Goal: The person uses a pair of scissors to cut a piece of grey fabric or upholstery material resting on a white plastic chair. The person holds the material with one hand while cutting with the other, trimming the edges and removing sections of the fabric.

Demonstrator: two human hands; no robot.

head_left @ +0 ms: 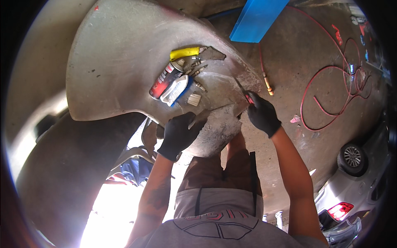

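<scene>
My right hand (261, 113), in a black glove, is clenched around a thin tool with a red handle (245, 93); its dark shaft pokes up and left onto the big grey curved metal panel (120, 53), and my fist hides most of the handle, so I cannot tell what kind of tool it is. My left hand (178, 134), also gloved in black, is closed over the ragged lower edge of that panel, fingers curled on the rim beside a dull embossed plate (219, 128) whose lower part my hand and knees cover. Just above my hands, on the panel, lie a white-and-blue squat bottle (175, 90), a red-and-black spray can (164, 81), a yellow-handled tool (185, 53) and some small metal plugs (197, 70), too small to make out. Beyond, a red hose (326, 87) loops across the concrete floor (289, 53). A silver car (351, 194) is cut off at the lower right edge.
</scene>
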